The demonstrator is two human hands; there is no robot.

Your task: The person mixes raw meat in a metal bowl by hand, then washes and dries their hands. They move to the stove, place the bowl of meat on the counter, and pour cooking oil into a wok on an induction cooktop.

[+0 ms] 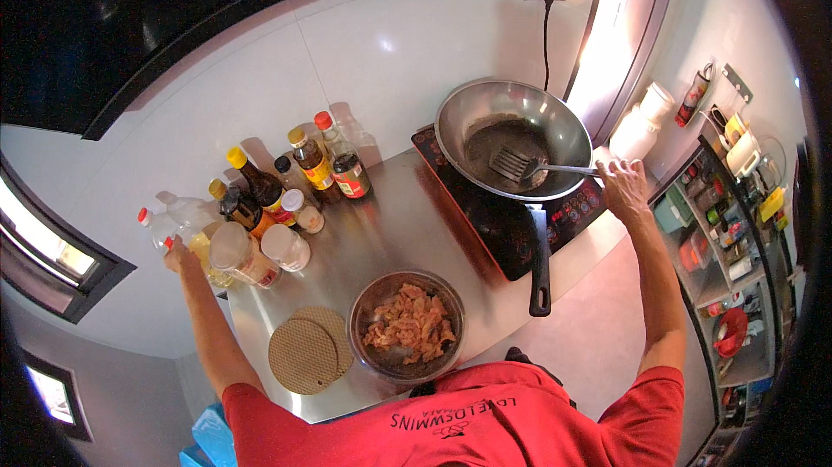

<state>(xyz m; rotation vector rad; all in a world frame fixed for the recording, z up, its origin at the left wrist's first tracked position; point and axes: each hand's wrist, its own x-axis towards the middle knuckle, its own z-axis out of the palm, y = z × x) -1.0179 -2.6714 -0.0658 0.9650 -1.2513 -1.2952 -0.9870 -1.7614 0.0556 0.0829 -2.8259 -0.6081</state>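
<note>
My left hand (177, 254) is at the far left of the counter, its fingers closed around the red-capped neck of a clear oil bottle (217, 273). Other jars partly hide that bottle's body. On the right, my right hand (622, 184) grips the end of a slotted metal spatula (517, 165). The spatula's head rests inside a steel wok (451, 133), whose bottom looks dark and slick. Under the wok is a black induction cooker (485, 237). A steel bowl (354, 341) of raw sliced meat (412, 325) stands near my body.
Several sauce bottles (318, 167) and lidded jars (286, 247) line the wall at the left. Two round tan mats (303, 356) overlap beside the bowl. The wok's black handle (539, 268) juts over the counter's front edge. Crowded shelves (728, 294) stand at the right.
</note>
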